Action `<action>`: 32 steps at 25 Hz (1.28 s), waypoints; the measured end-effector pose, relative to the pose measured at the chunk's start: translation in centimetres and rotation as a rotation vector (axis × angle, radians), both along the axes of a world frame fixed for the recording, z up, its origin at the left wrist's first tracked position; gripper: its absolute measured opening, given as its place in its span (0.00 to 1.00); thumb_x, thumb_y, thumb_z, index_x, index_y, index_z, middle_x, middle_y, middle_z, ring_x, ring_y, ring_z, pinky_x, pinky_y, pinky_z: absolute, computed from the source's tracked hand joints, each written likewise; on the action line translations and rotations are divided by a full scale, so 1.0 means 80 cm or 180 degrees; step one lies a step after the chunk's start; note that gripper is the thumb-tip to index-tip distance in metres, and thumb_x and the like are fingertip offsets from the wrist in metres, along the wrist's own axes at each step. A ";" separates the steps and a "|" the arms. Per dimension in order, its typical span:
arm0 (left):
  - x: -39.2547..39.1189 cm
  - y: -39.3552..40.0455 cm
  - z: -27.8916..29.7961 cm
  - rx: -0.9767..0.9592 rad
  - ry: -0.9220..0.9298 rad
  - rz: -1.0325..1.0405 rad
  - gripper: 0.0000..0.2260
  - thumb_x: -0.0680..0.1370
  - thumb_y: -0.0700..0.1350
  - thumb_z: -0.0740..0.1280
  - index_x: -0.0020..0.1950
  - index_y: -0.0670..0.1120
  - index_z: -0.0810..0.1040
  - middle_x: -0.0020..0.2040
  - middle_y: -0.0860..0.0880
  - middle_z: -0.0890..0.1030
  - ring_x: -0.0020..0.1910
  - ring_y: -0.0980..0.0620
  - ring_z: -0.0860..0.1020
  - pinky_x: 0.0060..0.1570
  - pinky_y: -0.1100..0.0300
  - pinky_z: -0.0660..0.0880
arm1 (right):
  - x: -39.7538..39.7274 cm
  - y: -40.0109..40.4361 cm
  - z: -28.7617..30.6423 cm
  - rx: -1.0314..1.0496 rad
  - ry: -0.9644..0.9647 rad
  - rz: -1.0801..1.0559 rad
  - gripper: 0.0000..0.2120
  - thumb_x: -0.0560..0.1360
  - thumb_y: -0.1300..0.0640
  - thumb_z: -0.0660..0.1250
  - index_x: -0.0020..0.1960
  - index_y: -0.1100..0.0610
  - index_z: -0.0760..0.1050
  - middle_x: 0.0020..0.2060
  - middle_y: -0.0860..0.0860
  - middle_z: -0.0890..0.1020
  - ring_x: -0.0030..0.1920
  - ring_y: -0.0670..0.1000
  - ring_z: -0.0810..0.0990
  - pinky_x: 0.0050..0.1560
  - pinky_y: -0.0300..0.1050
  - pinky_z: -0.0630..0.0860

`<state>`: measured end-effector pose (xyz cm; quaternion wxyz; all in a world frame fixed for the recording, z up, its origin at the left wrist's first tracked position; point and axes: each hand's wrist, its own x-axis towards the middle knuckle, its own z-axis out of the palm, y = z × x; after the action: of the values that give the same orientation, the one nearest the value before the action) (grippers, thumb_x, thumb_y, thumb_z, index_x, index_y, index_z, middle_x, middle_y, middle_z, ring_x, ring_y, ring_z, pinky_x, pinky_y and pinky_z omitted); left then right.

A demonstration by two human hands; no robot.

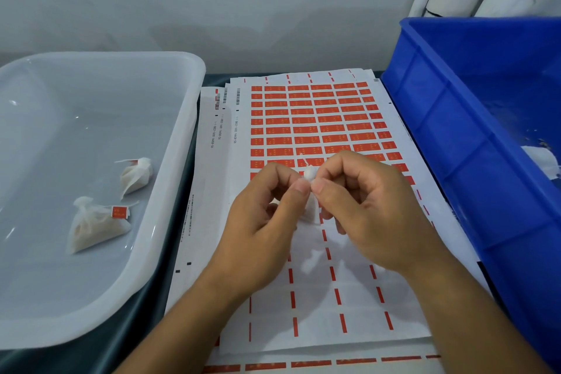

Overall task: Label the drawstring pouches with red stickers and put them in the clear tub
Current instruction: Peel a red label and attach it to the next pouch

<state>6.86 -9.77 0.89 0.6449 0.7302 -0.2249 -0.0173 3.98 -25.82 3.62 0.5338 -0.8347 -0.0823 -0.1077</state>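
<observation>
Head view: both hands [267,209] [364,206] pinch a pouch [310,174] (sheet [318,118] print unreadable).

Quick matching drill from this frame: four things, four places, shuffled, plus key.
Things:
1. labelled pouches
2. held pouch
3. sticker sheet
4. blue crate

Places:
A. right side of the table
B. pinched between left hand and right hand
C. inside the clear tub
D. flat in the middle, under the hands

Pairs: 1-C, 2-B, 3-D, 4-A
</observation>
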 end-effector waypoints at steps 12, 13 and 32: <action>-0.003 0.005 0.003 -0.0229 -0.0155 -0.0665 0.10 0.82 0.48 0.60 0.50 0.43 0.75 0.42 0.43 0.80 0.41 0.42 0.78 0.40 0.53 0.77 | -0.004 -0.002 0.010 0.0639 0.0069 0.0478 0.10 0.78 0.62 0.63 0.39 0.54 0.76 0.27 0.45 0.76 0.28 0.45 0.76 0.29 0.33 0.73; -0.003 0.005 0.003 -0.0268 -0.0166 -0.0675 0.09 0.82 0.48 0.60 0.49 0.43 0.75 0.42 0.43 0.80 0.41 0.43 0.78 0.40 0.53 0.77 | -0.005 -0.001 0.010 0.0671 0.0080 0.0474 0.10 0.78 0.62 0.63 0.39 0.54 0.76 0.27 0.45 0.76 0.27 0.45 0.75 0.29 0.33 0.73; -0.003 0.005 0.008 -0.0386 -0.0328 -0.0742 0.07 0.81 0.43 0.62 0.46 0.41 0.75 0.38 0.45 0.78 0.36 0.43 0.75 0.35 0.45 0.76 | -0.005 0.002 0.011 0.1208 0.0495 0.0385 0.14 0.76 0.60 0.63 0.34 0.49 0.78 0.24 0.48 0.73 0.22 0.45 0.70 0.24 0.36 0.69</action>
<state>6.63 -9.36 1.49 0.6691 0.6588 -0.3416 -0.0409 3.54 -25.64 4.51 0.6917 -0.7185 -0.0690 -0.0244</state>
